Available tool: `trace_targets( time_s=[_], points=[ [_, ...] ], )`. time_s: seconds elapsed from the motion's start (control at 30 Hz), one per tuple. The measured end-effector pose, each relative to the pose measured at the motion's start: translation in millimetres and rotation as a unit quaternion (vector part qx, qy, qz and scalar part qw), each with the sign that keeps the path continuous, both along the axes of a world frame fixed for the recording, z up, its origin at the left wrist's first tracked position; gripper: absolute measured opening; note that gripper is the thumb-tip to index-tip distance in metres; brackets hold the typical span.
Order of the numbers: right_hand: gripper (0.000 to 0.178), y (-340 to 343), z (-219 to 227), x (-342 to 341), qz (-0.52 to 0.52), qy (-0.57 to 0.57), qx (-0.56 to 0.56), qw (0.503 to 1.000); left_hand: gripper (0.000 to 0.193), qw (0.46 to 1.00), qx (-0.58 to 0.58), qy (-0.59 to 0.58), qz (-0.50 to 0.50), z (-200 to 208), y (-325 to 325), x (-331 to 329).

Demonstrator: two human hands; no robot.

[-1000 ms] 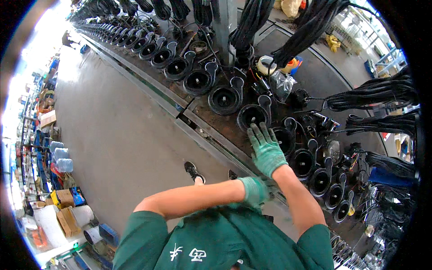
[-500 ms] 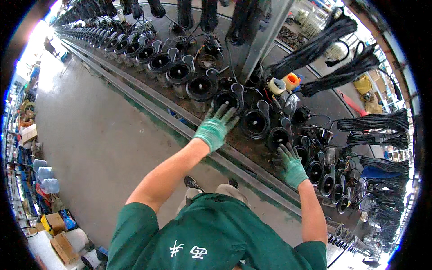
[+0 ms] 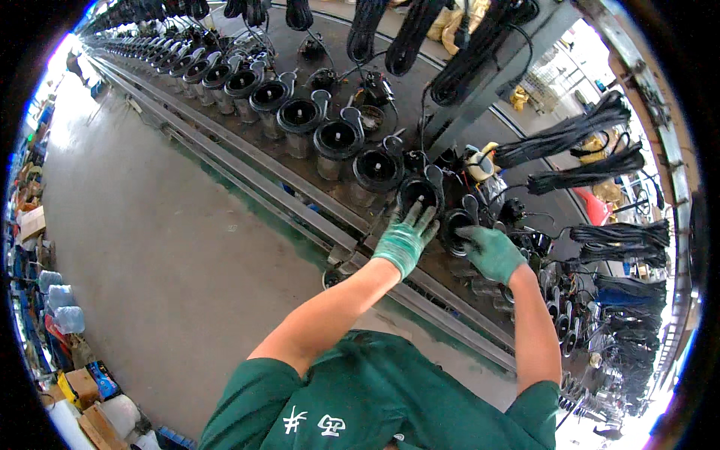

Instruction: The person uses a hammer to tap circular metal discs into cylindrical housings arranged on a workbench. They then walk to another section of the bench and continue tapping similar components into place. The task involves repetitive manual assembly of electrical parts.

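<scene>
Black round pump housings, each with a side spout and a pale shaft end at its centre, stand in a long row on the dark bench. My left hand (image 3: 407, 241), in a green-coated glove, lies with spread fingers over the near rim of one pump housing (image 3: 421, 193). Just to its right, my right hand (image 3: 495, 255), gloved alike, has its fingers bent over the right rim of the neighbouring pump housing (image 3: 454, 225). Its fingertips are partly hidden. Another pump housing (image 3: 377, 166) stands left of my left hand.
Metal rails (image 3: 300, 217) run along the bench's near edge. Behind the row rises a grey post (image 3: 480, 105), with bundled black cables (image 3: 577, 135) hanging around it. A cream tape roll (image 3: 480, 163) sits near its base. Water jugs (image 3: 69, 319) and boxes stand far left.
The view has shifted, so the row appears further right. My right hand has come left to a nearer housing and its fingers have bent. My left hand stays at its housing, fingers spread.
</scene>
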State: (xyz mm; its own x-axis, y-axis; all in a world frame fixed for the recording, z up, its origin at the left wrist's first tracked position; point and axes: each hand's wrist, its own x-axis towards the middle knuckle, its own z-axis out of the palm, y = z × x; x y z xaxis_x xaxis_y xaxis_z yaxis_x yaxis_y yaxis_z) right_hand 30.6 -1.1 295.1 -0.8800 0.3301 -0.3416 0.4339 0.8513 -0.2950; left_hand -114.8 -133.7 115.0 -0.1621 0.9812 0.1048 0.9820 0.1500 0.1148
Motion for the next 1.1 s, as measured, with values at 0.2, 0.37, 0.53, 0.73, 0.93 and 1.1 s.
trace_targets(
  time_s=[0.2, 0.37, 0.53, 0.73, 0.93, 1.1],
  points=[
    [0.067, -31.5, -54.4, -180.6, 0.166, 0.132, 0.053, 0.976, 0.048, 0.987, -0.13, 0.074, -0.062, 13.0, 9.3, 3.5],
    [0.074, -38.3, -130.9, -256.5, 0.203, 0.092, 0.164, 0.961, 0.043, 0.967, -0.052, -0.247, -0.031, -27.9, 2.0, -11.7],
    [0.073, -35.4, -143.4, -255.5, 0.207, 0.091, 0.135, 0.965, 0.055, 0.967, 0.091, -0.138, -0.194, 18.8, -49.4, -65.7],
    [0.073, -39.6, -134.1, -259.1, 0.216, 0.053, 0.154, 0.963, 0.063, 0.933, -0.064, -0.313, -0.165, 43.4, -112.1, -189.7],
    [0.082, -43.5, -132.3, -263.5, 0.201, 0.055, 0.163, 0.964, 0.08, 0.989, 0.047, 0.05, 0.131, 52.4, -121.3, -386.0],
    [0.091, -59.8, -106.9, -273.1, 0.165, 0.007, 0.153, 0.974, 0.086, 0.995, -0.081, 0.039, 0.037, 32.7, -116.3, -434.8]
  ],
)
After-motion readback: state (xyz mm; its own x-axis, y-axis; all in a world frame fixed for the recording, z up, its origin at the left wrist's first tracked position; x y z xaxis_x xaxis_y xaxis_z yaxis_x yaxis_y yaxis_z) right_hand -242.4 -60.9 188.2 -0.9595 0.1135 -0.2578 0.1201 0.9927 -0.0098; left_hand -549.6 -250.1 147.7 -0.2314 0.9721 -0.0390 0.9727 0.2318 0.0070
